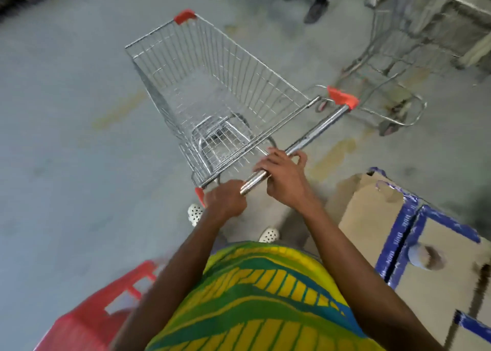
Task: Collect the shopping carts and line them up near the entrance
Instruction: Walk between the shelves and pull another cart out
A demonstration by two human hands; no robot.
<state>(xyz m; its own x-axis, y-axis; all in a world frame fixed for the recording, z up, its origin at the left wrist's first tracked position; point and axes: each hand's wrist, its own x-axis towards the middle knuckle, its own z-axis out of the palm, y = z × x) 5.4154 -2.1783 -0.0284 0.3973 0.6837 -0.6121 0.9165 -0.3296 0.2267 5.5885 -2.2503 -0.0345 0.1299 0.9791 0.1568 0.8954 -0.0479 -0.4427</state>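
I have the shopping cart point(212, 98) by its handle bar point(305, 138), basket pointing to about eleven o'clock over bare concrete floor point(66, 111). My judgement: steer with even pressure from both hands, swinging the nose gently toward the second cart point(393, 66) at two o'clock so they can nest, and keep the tail clear of the cardboard boxes point(398, 231) at four o'clock and the red crate point(101, 316) at seven. Someone's shoes point(316, 10) stand at one o'clock, so I'd go slowly. My left hand point(225, 201) is curled fully round the bar's near end; my right hand point(284, 175) is wrapped over the bar's middle, fingers point(301, 157) hooked over it, thumb beneath
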